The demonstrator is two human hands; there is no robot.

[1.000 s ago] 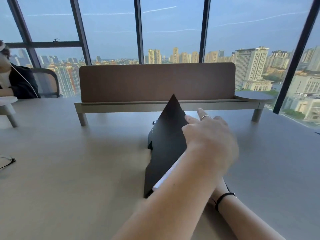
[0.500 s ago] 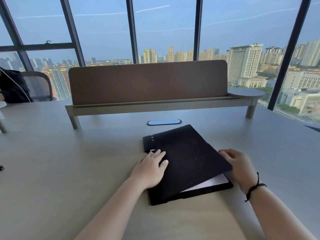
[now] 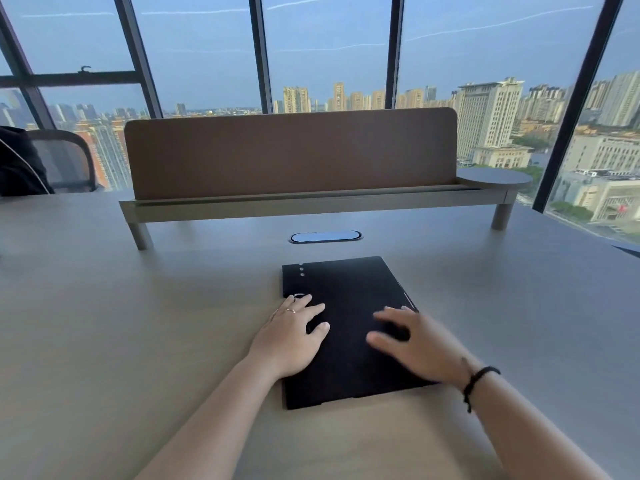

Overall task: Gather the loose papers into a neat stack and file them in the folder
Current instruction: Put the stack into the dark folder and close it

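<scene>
A black folder lies flat and closed on the grey desk, right in front of me. Only a thin white sliver of paper shows along its right edge; the rest of the papers is hidden inside. My left hand rests palm down on the folder's left side, fingers spread, a ring on one finger. My right hand lies flat on the cover's right half with fingers apart, a black band at its wrist. Neither hand grips anything.
A brown divider panel on a low raised shelf crosses the desk behind the folder. An oval cable port sits between shelf and folder. A chair and a dark-clothed person are at far left. Windows stand behind.
The folder's cover has come down from upright to fully shut. My right hand moved from the folder's right edge onto the cover; my left hand stays pressed on the left side.
</scene>
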